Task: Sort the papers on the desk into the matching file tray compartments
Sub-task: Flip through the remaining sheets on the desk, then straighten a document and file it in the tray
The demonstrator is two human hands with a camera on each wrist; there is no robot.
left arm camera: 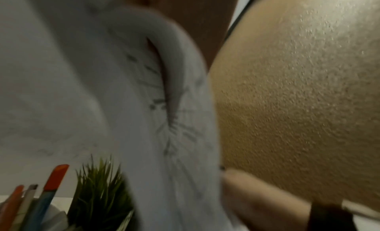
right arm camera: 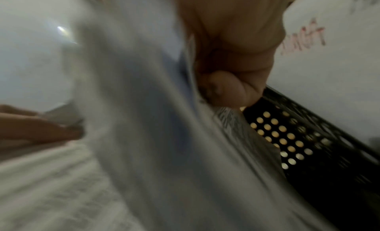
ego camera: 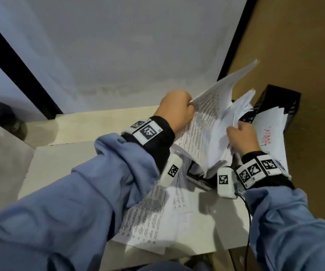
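My left hand (ego camera: 177, 108) grips the near edge of a sheaf of printed sheets (ego camera: 208, 118) and lifts it so the pages fan up and to the right. My right hand (ego camera: 241, 136) pinches another bunch of white papers (ego camera: 239, 106) just in front of the black perforated file tray (ego camera: 275, 102). A sheet with red handwriting (ego camera: 269, 137) stands in the tray to the right of that hand. In the right wrist view the curled fingers (right arm camera: 230, 91) hold blurred paper beside the tray wall (right arm camera: 287, 137). More printed pages (ego camera: 148, 216) lie flat on the desk.
A tan textured wall (ego camera: 304, 55) runs along the right, close behind the tray. A pen cup (left arm camera: 30, 202) and a small green plant (left arm camera: 98, 185) appear in the left wrist view. A black cable (ego camera: 247, 222) hangs over the desk's right edge. A pale board (ego camera: 118, 45) stands behind.
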